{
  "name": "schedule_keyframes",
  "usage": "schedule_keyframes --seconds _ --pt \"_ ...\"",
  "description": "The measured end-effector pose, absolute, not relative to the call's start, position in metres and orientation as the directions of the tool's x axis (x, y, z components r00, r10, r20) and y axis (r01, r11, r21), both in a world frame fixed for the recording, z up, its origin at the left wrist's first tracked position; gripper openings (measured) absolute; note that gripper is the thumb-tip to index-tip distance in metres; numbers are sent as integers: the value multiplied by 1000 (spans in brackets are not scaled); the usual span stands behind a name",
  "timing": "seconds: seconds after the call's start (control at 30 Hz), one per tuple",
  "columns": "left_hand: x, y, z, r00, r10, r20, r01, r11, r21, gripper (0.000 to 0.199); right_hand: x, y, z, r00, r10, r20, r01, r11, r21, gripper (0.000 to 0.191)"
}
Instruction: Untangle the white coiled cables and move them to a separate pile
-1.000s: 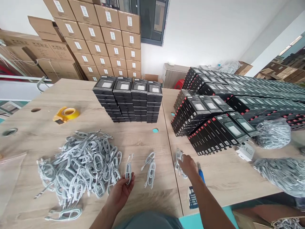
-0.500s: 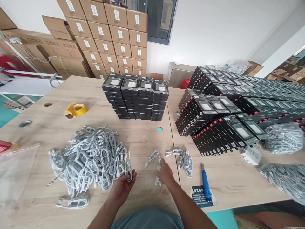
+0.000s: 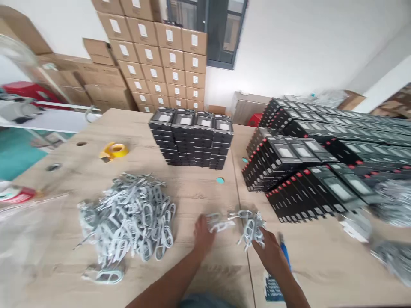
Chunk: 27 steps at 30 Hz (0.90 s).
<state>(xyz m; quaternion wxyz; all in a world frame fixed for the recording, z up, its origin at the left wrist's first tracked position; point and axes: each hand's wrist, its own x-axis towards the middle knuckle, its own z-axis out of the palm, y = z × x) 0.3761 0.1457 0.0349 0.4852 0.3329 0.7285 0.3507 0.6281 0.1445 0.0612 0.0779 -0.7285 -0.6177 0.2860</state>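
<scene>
My left hand [image 3: 204, 234], smeared by motion, is closed at the left end of a light grey coiled cable [image 3: 223, 225] with white connectors. Another loop of cable [image 3: 213, 217] lies right beside its fingers. To the right, my right hand [image 3: 269, 250] has its fingers closed on the near side of a small heap of coiled cables [image 3: 250, 231]. Its fingertips are partly hidden among the loops. One more coiled cable [image 3: 241, 213] touches the heap's far left. A large pile of similar cables [image 3: 128, 218] spreads over the left of the table.
Black boxes [image 3: 192, 139] stand stacked at the back, with many more boxes [image 3: 298, 188] on the right. A yellow tape dispenser [image 3: 114, 151] lies back left. A blue-handled tool [image 3: 284, 251] rests beside my right forearm. Bagged cables [image 3: 393, 259] sit far right.
My left hand has moved right, from the large pile to the middle cables. My right hand has moved right, from the middle cables to the small heap. The camera view has shifted.
</scene>
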Motion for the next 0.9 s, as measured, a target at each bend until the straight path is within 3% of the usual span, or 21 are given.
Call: schedule_keyframes --seconds 0.13,0.23,0.33,0.4,0.5,0.57,0.63,0.73,0.9 --pt "422 156 30 -164 875 -455 287 484 827 69 645 115 26 58 962 -265 748 -218 -627 63" --pt "437 157 32 16 911 -412 279 391 877 60 646 108 24 46 950 -309 712 -248 -657 59" --pt "411 136 38 45 940 -337 263 314 912 51 616 112 33 -34 952 -305 677 -203 -708 48" --pt "371 106 43 -65 950 -305 277 310 909 41 572 117 36 -145 936 -319 643 -156 -750 41" --pt "299 50 48 -399 874 -278 311 414 856 18 481 126 36 -365 833 -415 624 -112 -774 41" --pt "261 18 48 -625 747 -228 304 502 810 19 417 131 34 -455 777 -435 600 -93 -795 56" --pt "235 -2 44 -775 606 -179 270 574 773 33 364 136 30 -458 773 -439 565 -129 -815 64" --pt "219 -9 31 -835 512 -202 198 621 758 45 319 143 19 -402 792 -460 506 -226 -832 54" --pt "207 -2 15 -796 522 -306 120 632 766 15 329 152 7 -452 752 -479 381 -323 -866 44"
